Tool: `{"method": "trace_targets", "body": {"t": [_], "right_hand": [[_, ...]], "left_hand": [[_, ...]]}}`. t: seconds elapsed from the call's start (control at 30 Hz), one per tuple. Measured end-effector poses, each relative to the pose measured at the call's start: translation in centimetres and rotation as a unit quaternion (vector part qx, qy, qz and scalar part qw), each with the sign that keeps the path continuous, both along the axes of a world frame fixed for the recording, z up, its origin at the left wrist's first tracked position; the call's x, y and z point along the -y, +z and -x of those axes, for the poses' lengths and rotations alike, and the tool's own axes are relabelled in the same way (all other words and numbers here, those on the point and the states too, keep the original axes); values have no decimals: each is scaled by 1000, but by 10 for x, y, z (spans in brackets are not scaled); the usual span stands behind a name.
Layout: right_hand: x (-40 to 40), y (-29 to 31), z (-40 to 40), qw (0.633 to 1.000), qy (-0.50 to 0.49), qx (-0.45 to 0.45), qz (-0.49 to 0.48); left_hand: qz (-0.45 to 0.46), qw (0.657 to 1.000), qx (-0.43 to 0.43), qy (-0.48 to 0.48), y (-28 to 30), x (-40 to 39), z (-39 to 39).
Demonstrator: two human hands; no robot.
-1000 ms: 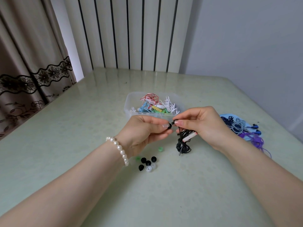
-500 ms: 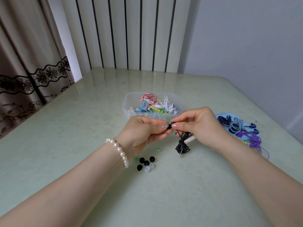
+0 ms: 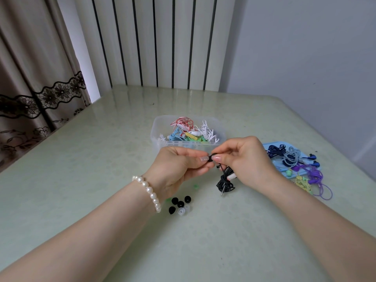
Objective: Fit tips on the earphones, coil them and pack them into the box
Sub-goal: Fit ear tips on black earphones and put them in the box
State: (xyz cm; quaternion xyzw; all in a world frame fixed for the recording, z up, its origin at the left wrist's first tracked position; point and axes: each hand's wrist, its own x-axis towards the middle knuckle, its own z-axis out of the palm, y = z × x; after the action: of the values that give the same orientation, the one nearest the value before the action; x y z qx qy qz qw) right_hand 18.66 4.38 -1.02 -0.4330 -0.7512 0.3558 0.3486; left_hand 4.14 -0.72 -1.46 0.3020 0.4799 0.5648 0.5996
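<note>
A small black rubber ear tip [image 3: 211,157] sits pinched between both thumbs, held above the pale green table [image 3: 101,159] just near of the clear plastic box [image 3: 160,129] of coiled earphones. The left hand [image 3: 179,165] pinches the tip; the right hand [image 3: 244,159] pinches the bud of the black wired earphones [image 3: 224,182], whose cable hangs to the table. Seating it well probably means pushing straight while twisting slightly. Spare black and clear tips [image 3: 180,205] lie near; a blue tray [image 3: 274,144] of tangled earphones lies right.
</note>
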Motion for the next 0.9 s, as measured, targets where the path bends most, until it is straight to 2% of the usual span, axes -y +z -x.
{"method": "trace_targets", "body": {"t": [0.17, 0.3, 0.37, 0.57, 0.77, 0.9], "right_hand": [[3, -4, 2, 997, -42, 0, -63], [7, -12, 7, 978, -61, 0, -199], [8, -14, 8, 972, -54, -6, -227], [11, -9, 7, 981, -3, -40, -192], [11, -2, 5, 997, 16, -56, -56], [6, 2, 2, 997, 42, -59, -8]], "left_hand": [[-6, 999, 37, 10, 1, 1, -3], [0, 998, 58, 18, 2, 1, -2], [-5, 998, 50, 28, 3, 1, -1], [-30, 998, 10, 51, 4, 1, 1], [-39, 998, -8, 52, 2, 1, 0], [-53, 997, -31, 41, 1, 1, -1]]}}
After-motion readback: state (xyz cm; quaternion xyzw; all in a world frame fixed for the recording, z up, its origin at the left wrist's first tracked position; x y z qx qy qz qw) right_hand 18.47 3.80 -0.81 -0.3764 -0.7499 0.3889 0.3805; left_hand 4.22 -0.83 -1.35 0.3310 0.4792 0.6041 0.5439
